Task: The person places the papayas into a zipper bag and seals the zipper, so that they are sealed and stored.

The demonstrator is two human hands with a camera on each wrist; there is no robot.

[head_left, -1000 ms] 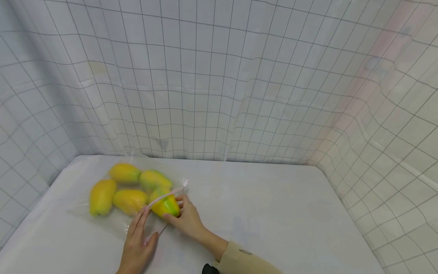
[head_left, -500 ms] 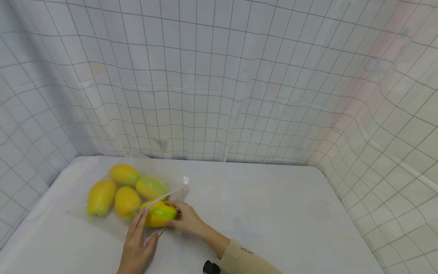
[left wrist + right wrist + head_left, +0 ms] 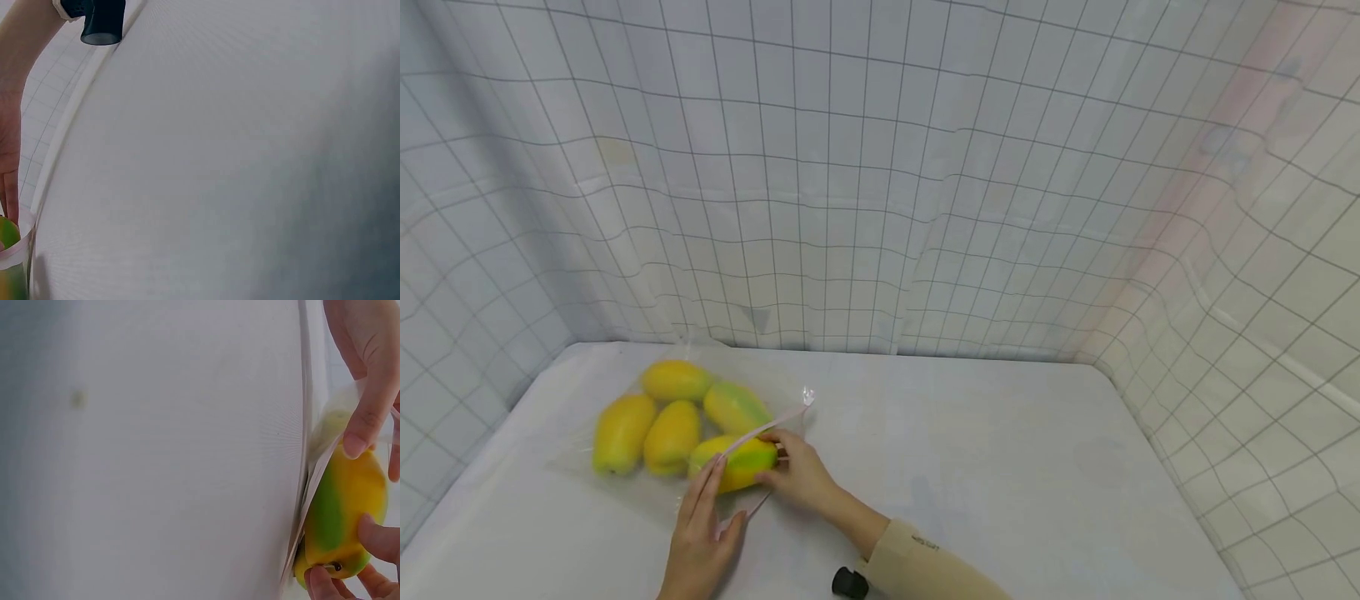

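My right hand [image 3: 805,475] grips the stem end of a yellow-green mango [image 3: 752,463], which lies partly inside a clear plastic bag [image 3: 775,367]. In the right wrist view, thumb and fingers of that hand sit around the mango [image 3: 353,494] near its dark stem. My left hand [image 3: 696,533] spreads the bag's pink-edged mouth, fingers straight along the upper edge and thumb apart toward the lower edge. Several more mangoes [image 3: 623,433] lie deeper in the bag. In the left wrist view, the bag's rim [image 3: 14,249] and the right hand [image 3: 9,144] show at the far left.
The bag rests on the left part of a white-covered table [image 3: 985,467]. Grid-patterned white curtains [image 3: 880,183] hang behind and at both sides. A black wrist camera [image 3: 850,583] sits by the right sleeve [image 3: 932,571].
My right hand has moved the mango left, deeper into the bag mouth. A mango ahead of it has turned and shifted left. The left hand has stayed nearly still.
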